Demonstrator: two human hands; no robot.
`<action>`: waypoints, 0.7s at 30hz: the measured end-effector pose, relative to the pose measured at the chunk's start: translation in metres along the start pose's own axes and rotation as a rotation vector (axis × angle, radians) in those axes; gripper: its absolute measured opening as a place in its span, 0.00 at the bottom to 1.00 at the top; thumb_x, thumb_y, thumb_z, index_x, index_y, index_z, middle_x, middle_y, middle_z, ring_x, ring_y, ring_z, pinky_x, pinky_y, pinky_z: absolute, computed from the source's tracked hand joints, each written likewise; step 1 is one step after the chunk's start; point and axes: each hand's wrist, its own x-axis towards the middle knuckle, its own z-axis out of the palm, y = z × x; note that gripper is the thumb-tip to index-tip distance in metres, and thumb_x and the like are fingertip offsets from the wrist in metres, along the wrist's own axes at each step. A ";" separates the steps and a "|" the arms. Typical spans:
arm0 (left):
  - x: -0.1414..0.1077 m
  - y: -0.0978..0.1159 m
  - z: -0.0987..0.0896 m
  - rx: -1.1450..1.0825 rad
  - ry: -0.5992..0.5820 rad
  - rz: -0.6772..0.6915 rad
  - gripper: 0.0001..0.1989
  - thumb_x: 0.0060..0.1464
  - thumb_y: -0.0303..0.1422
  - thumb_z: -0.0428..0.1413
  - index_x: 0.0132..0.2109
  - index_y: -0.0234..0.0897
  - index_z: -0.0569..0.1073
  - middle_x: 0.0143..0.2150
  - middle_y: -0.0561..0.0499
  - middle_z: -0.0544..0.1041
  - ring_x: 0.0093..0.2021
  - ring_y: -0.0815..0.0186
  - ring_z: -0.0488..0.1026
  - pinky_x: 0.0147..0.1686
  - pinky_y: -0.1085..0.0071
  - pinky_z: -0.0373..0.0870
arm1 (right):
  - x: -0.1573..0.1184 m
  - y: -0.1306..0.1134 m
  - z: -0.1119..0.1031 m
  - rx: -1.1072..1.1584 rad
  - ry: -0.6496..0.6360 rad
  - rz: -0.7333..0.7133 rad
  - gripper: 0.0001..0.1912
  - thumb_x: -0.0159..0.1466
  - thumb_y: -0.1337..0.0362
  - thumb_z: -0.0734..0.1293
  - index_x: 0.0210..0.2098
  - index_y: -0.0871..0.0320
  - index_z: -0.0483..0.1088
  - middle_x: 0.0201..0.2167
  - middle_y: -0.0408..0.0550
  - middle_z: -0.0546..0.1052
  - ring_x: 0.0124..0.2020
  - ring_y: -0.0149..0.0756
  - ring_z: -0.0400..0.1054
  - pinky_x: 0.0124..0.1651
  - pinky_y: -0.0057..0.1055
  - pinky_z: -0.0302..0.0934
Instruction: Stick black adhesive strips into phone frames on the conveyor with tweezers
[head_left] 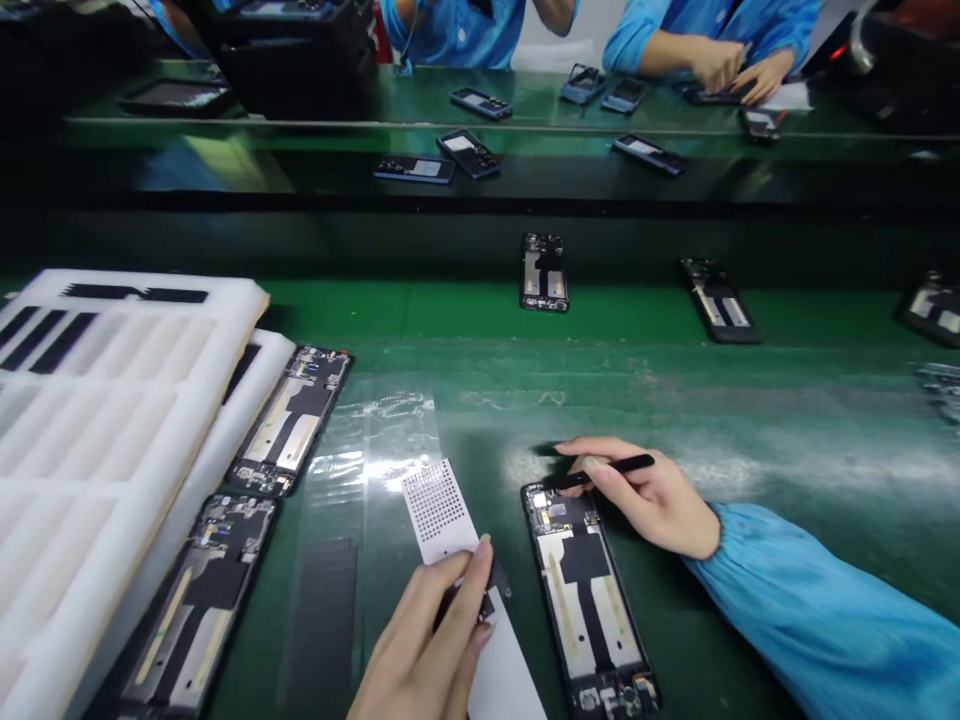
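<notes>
In my right hand (637,495) is a thin black tool (634,464), pinched between thumb and fingers, its tip at the top edge of an opened phone (581,600) lying on the green table. My left hand (431,635) rests over a white sheet (439,510) with rows of small dark dots, left of that phone. The left fingers are closed on something small and dark, mostly hidden by them. Beside the sheet, to its left, lie clear plastic film (397,430) and a dark strip sheet (324,610).
White foam trays (82,430) are stacked at the left, with two opened phones (292,420) (202,600) beside them. Farther back lie more opened phones (544,272) (720,300). Co-workers in blue sleeves sit across the raised shelf (315,140), which holds several phones.
</notes>
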 end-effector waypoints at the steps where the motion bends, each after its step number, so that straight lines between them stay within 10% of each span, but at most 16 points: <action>1: -0.001 0.001 0.001 -0.019 0.026 -0.007 0.28 0.67 0.24 0.44 0.70 0.47 0.56 0.60 0.44 0.71 0.59 0.68 0.72 0.49 0.81 0.72 | -0.002 0.001 0.000 -0.034 -0.012 -0.062 0.14 0.72 0.64 0.62 0.52 0.56 0.76 0.43 0.50 0.84 0.36 0.35 0.81 0.41 0.27 0.75; 5: -0.001 0.011 0.011 0.033 0.109 0.022 0.24 0.67 0.25 0.47 0.67 0.44 0.60 0.52 0.44 0.72 0.46 0.69 0.78 0.40 0.79 0.75 | -0.007 0.004 0.005 -0.074 0.072 -0.278 0.16 0.69 0.67 0.64 0.54 0.53 0.74 0.42 0.49 0.84 0.42 0.39 0.80 0.47 0.34 0.74; 10: 0.004 0.034 0.038 0.278 0.067 0.278 0.19 0.66 0.26 0.47 0.62 0.31 0.67 0.45 0.41 0.78 0.40 0.60 0.79 0.36 0.68 0.78 | 0.008 0.007 -0.012 0.616 0.480 0.130 0.18 0.69 0.59 0.61 0.55 0.56 0.72 0.24 0.43 0.81 0.27 0.35 0.78 0.36 0.32 0.73; 21: 0.006 0.072 0.069 0.127 0.133 0.514 0.15 0.58 0.22 0.59 0.53 0.26 0.75 0.47 0.38 0.80 0.44 0.54 0.75 0.40 0.58 0.75 | -0.013 0.010 -0.042 1.164 -0.307 0.641 0.22 0.66 0.71 0.53 0.54 0.71 0.69 0.34 0.60 0.83 0.22 0.33 0.73 0.17 0.23 0.64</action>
